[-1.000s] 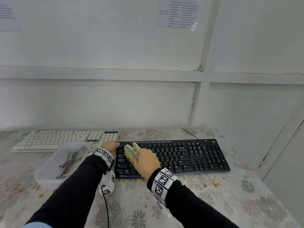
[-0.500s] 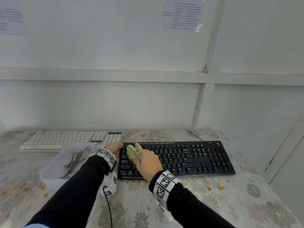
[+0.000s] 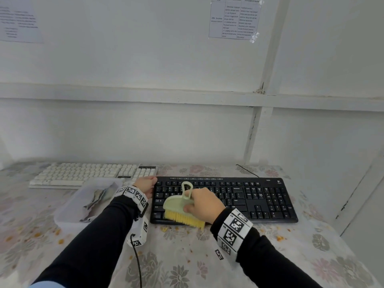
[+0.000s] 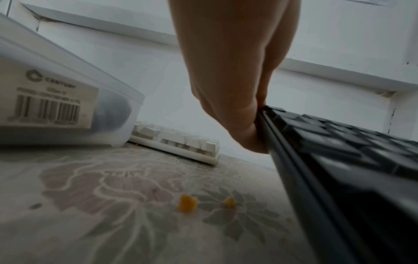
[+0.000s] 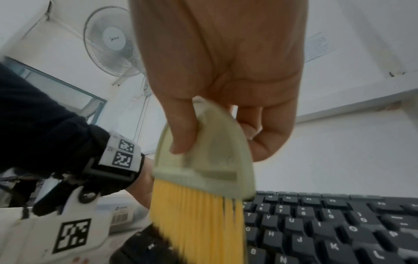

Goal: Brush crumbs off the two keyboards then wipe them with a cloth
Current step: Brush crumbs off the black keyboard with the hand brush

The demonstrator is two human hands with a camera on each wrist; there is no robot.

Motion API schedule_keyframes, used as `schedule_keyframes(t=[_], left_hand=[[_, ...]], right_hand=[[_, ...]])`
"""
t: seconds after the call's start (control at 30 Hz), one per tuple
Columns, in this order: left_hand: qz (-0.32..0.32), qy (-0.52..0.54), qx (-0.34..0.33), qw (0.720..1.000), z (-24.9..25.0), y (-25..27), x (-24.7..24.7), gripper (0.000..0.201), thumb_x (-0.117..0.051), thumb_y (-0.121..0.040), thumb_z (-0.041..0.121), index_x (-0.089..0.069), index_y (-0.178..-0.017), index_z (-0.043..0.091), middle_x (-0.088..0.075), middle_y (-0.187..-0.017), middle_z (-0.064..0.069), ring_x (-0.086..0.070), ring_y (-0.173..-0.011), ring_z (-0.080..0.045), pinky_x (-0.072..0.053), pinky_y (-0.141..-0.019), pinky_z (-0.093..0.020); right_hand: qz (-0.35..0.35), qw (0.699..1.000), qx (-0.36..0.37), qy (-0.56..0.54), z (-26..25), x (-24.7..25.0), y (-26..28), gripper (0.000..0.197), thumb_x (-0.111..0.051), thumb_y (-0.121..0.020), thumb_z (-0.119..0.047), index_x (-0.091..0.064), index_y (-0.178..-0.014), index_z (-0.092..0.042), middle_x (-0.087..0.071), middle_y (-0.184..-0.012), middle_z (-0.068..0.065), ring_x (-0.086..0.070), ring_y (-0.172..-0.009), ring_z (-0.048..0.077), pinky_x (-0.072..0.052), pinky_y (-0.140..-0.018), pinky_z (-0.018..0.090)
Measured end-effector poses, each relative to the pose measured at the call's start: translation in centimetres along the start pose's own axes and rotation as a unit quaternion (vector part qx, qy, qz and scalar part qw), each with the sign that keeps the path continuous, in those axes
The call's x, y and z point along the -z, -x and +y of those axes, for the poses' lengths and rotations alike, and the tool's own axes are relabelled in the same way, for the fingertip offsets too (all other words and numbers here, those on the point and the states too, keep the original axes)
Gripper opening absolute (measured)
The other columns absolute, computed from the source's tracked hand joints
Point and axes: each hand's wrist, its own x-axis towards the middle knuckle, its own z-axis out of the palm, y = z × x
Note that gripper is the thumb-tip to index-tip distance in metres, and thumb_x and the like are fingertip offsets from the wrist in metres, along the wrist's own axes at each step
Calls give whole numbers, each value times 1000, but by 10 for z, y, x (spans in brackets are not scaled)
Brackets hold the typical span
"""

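- The left hand (image 3: 146,185) reaches forward, its sleeve black and a wristband of black-and-white markers round the wrist; its fingers (image 4: 228,89) press flat against the left end of the black keyboard (image 3: 259,199).
- The right hand (image 3: 204,204) lies knuckles up, thumb (image 5: 181,128) and curled fingers pinching the green back of the brush (image 3: 176,204).
- Both forearms run in from the near edge, the right one also banded at the wrist.
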Motion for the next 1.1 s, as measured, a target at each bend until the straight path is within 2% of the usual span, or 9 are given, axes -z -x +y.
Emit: schedule_keyframes(t=[0.13, 0.2, 0.33, 0.4, 0.57, 0.73, 0.87, 1.0, 1.1], left_hand=[[-2, 13, -16, 1000, -2, 1, -2, 35, -28, -100, -1, -50, -127, -4, -59, -86, -12, -56, -76, -22, -49, -69, -35], [-2, 15, -18, 1000, -4, 0, -2, 36, -27, -100, -1, -49, -129, -4, -59, -88, -12, -55, -78, -22, -47, -72, -35], [-7, 17, -22, 1000, -5, 2, -3, 36, -26, -101, 1, -48, -130, -2, -59, -90, -13, -56, -79, -21, -47, -72, -34], [-6, 25, -26, 999, -5, 2, -3, 37, -26, -101, 1, -47, -131, -2, -58, -89, -12, -56, -79, -20, -48, -73, -35], [-1, 33, -37, 999, -8, 0, -4, 37, -26, -101, 0, -47, -131, -3, -60, -91, -13, -57, -82, -22, -48, -79, -37], [3, 26, -44, 999, -9, 0, -5, 37, -26, -101, -1, -46, -132, -3, -55, -112, -21, -51, -104, -29, -42, -95, -41], [7, 28, -43, 999, -9, 1, -3, 37, -27, -101, 0, -47, -132, -2, -55, -116, -21, -51, -105, -29, -42, -95, -41], [13, 28, -49, 998, -11, 1, -4, 37, -27, -100, -2, -47, -131, -3, -51, -129, -27, -52, -104, -29, -43, -94, -41], [21, 40, -54, 998, -12, 1, -5, 37, -26, -100, -2, -46, -130, -6, -58, -118, -25, -57, -86, -28, -48, -82, -39]], right_hand=[[32, 999, 9, 9, -6, 0, -11, 31, -56, -91, -26, -61, -119, -12, -65, -110, 12, -62, -99, 29, -50, -87, 35], [3, 999, 19, 40, -5, -10, -8, 27, -55, -91, -25, -62, -111, -9, -66, -106, 13, -62, -93, 29, -50, -84, 36], [-57, 997, 19, 57, 5, -16, 8, 27, -54, -92, -19, -61, -117, -18, -62, -99, 9, -53, -81, 19, -48, -81, 33], [-34, 998, 10, 46, 13, -7, 9, 25, -54, -92, -20, -62, -115, -15, -59, -91, 5, -58, -82, 23, -49, -79, 32], [81, 996, -7, -39, 26, 12, -5, 26, -58, -90, -22, -65, -113, -14, -66, -108, 9, -63, -97, 25, -49, -89, 31], [-10, 999, -17, 25, 37, 2, 7, 25, -56, -90, -20, -63, -114, -16, -65, -110, 11, -59, -88, 22, -46, -79, 27], [-33, 999, -17, 39, 42, 13, 14, 31, -58, -89, -19, -61, -120, -18, -62, -115, 10, -57, -92, 20, -45, -85, 29], [75, 997, -22, -3, 36, 17, 1, 29, -57, -90, -25, -63, -115, -12, -67, -106, 10, -63, -96, 25, -51, -87, 34], [62, 997, 20, 29, 20, -2, -4, 26, -54, -91, -26, -63, -112, -14, -67, -104, 7, -63, -95, 24, -51, -84, 33]])
